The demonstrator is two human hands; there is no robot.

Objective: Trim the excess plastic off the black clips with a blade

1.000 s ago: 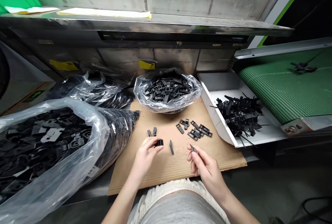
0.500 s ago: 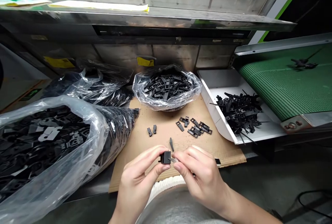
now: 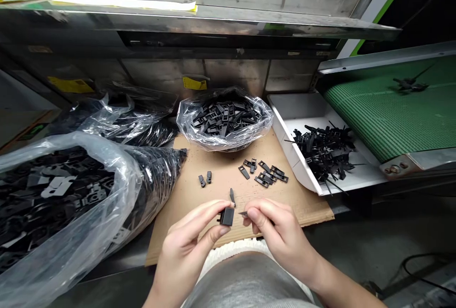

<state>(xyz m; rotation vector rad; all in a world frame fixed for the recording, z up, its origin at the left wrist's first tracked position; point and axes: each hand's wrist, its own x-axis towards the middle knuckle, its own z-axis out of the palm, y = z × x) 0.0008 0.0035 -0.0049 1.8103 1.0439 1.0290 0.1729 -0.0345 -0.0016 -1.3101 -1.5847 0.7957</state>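
Note:
A small black box-shaped plastic part [image 3: 227, 216] is pinched between the thumb and fingertips of my left hand [image 3: 194, 234]. My right hand [image 3: 276, 225] is closed around a small knife [image 3: 243, 213]. Only its pointed blade shows, aimed at the part with a narrow gap between; the handle is hidden in my fingers. Just beyond the part, a thin black plastic piece [image 3: 232, 196] lies on the cardboard sheet [image 3: 192, 203]. Two small black pieces [image 3: 205, 178] lie farther left, and several black clips with rectangular openings [image 3: 265, 173] are scattered to the right.
A clear bag of black clips [image 3: 226, 118] stands at the back. On the left is a large open bag of black parts [image 3: 131, 179], with another bag [image 3: 117, 122] behind. To the right are a white tray [image 3: 292, 156] of spiky black parts and a green conveyor belt [image 3: 395, 113].
My right hand has drawn the blade back from the black part, leaving a gap. The part has turned slightly in my left hand. The whole view has shifted a little.

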